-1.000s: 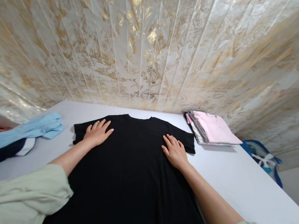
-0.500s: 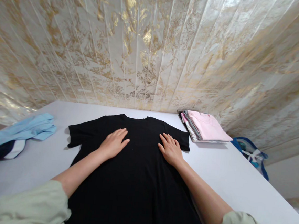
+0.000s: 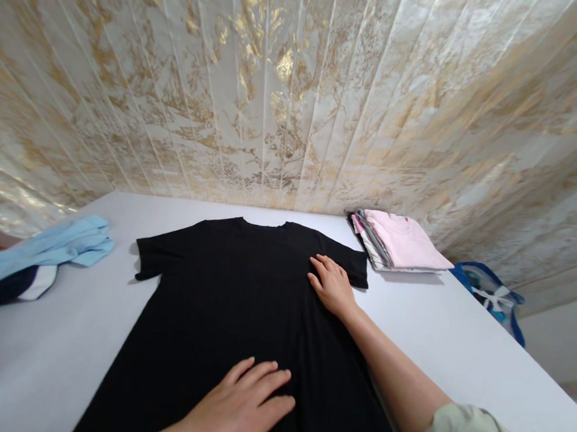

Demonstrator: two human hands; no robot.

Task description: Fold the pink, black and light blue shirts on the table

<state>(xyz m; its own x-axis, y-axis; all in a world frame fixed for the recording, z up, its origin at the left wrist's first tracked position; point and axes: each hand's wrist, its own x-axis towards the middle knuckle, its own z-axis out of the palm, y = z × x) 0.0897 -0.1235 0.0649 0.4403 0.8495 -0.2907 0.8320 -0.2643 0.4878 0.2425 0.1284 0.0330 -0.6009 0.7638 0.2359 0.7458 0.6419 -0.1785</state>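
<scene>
- Blk T-shirt (image 3: 227,291) lies flat on the white table (image 3: 457,362), approx. mid, nearest side to the person.
- Table's far edge runs along the patterned curtain (image 3: 277,108); a narrow strip of tabletop shows btwn it & the collar.
- R side: wide stretch of bare tabletop btwn shirt & table's R edge; blue-trimmed bag (image 3: 513,317) sits past that edge.
- R sleeve's end is just beside the folded stack (image 3: 401,241), pink pc on top; little room there.
- L side: more bare tabletop, then light-blue garment (image 3: 61,245) & navy garment (image 3: 0,293) w/ white trim, well apart from shirt.
- Collar pts away from person, twd curtain; long axis runs collar to hem, near to far; sleeves out L & R.
- Shirt: plain blk, short slvs, mostly smooth, faint creases R of ctr; part of hem out of frame.
- R hand (image 3: 331,286): on upper R chest, fingers flat, grasping nothing.
- L hand (image 3: 248,402): over lower shirt, fingers loosely spread, released; can't tell if pressing.
</scene>
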